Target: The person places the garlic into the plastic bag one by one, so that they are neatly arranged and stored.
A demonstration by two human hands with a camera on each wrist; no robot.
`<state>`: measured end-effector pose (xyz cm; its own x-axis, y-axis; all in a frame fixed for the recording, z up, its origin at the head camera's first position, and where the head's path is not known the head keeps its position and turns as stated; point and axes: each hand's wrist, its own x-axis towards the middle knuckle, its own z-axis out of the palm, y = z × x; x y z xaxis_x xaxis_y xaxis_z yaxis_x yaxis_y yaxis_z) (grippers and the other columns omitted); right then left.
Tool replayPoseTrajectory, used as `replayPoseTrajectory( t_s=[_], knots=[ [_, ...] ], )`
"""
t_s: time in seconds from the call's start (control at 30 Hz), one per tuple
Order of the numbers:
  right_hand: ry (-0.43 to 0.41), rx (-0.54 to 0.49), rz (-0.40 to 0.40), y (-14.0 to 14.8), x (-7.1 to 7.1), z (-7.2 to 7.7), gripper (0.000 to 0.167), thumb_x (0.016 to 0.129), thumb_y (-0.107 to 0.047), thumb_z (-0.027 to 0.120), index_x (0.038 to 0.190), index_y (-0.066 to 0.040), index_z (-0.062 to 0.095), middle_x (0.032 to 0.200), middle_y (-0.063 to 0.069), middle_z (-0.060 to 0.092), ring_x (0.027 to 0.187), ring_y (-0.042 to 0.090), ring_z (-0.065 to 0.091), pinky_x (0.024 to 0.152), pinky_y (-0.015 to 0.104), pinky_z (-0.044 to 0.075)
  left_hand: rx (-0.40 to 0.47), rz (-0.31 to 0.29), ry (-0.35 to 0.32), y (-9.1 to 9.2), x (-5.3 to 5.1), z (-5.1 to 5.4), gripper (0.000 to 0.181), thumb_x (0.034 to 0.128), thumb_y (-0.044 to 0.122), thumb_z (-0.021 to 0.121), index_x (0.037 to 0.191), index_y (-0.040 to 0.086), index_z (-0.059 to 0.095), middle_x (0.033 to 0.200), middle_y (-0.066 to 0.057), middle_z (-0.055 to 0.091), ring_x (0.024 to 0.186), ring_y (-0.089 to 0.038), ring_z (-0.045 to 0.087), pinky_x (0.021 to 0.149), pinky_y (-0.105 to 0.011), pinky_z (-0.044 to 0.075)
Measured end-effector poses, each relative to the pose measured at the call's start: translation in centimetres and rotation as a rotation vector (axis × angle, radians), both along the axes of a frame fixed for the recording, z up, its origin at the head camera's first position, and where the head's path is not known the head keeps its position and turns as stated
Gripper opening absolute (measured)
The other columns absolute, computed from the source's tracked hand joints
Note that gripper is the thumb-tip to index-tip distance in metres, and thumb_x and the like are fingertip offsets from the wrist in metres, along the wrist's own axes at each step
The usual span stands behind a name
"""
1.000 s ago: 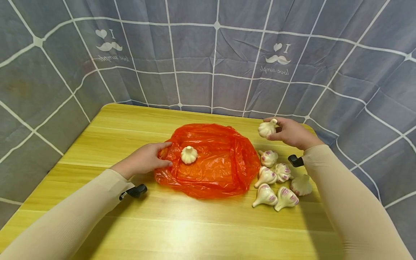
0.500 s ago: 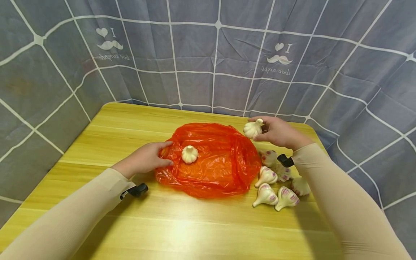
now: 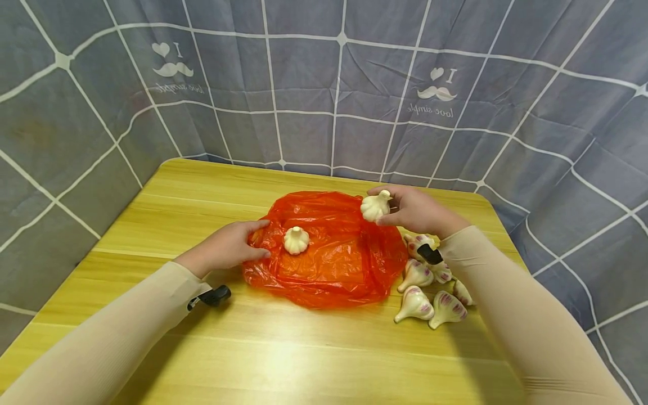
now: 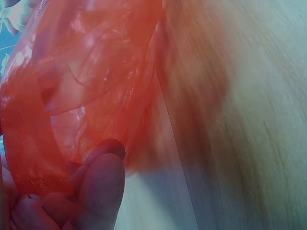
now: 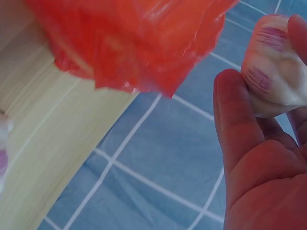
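A red plastic bag (image 3: 324, 267) lies spread with its mouth open, and one garlic bulb (image 3: 296, 241) rests inside at the left. My left hand (image 3: 225, 247) grips the bag's left edge; in the left wrist view, the fingers of that hand (image 4: 72, 196) curl at the red plastic (image 4: 96, 57). Over the bag's upper right rim, my right hand (image 3: 417, 209) holds another garlic bulb (image 3: 376, 206) between thumb and fingers. Purple streaks mark this held bulb (image 5: 276, 67) in the right wrist view, where the right hand (image 5: 264, 163) is beside the bag (image 5: 139, 38).
Several purple-streaked garlic bulbs (image 3: 415, 304) lie to the right of the bag, some partly hidden by my right wrist and its black strap piece (image 3: 430, 253). The wooden table (image 3: 283, 360) is bordered by a grey-blue checked curtain (image 3: 304, 73) behind and on both sides.
My right hand has moved left with its garlic bulb, from above the loose bulbs to over the bag's right rim. My left hand has stayed at the bag's left edge.
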<state>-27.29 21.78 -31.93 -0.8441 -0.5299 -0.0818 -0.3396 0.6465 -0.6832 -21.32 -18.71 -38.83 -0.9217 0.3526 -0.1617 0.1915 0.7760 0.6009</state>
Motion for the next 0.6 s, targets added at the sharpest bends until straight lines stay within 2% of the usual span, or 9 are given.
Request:
replayPoseTrajectory(
  t_s=[0.23, 0.47, 0.6],
  knots=[
    [-0.039, -0.035, 0.037, -2.1, 0.3, -0.5, 0.060, 0.091, -0.001, 0.078, 0.148, -0.008, 0.058, 0.120, 0.015, 0.072, 0.104, 0.024, 0.068, 0.088, 0.026, 0.057, -0.005, -0.003, 0.007, 0.1, 0.0, 0.0, 0.085, 0.0935, 0.033, 0.080, 0.162, 0.004, 0.039, 0.151, -0.024, 0.057, 0.099, -0.025, 0.062, 0.089, -0.039, 0.057],
    [-0.032, -0.031, 0.088, -3.8, 0.5, -1.1, 0.062, 0.089, 0.000, 0.080, 0.147, -0.004, 0.058, 0.121, 0.014, 0.075, 0.105, 0.023, 0.069, 0.094, 0.032, 0.058, 0.015, 0.002, -0.018, 0.0, 0.0, -0.1, 0.085, 0.0934, 0.032, 0.080, 0.162, 0.004, 0.039, 0.146, -0.023, 0.060, 0.089, -0.020, 0.064, 0.078, -0.030, 0.058],
    [-0.024, -0.017, 0.105, -4.5, 0.6, -1.4, 0.062, 0.088, -0.001, 0.081, 0.147, -0.006, 0.059, 0.120, 0.012, 0.074, 0.103, 0.022, 0.069, 0.093, 0.032, 0.058, 0.016, 0.002, -0.018, 0.0, 0.0, -0.2, 0.085, 0.0935, 0.032, 0.080, 0.162, 0.004, 0.039, 0.146, -0.024, 0.060, 0.090, -0.019, 0.065, 0.079, -0.029, 0.058]
  ],
)
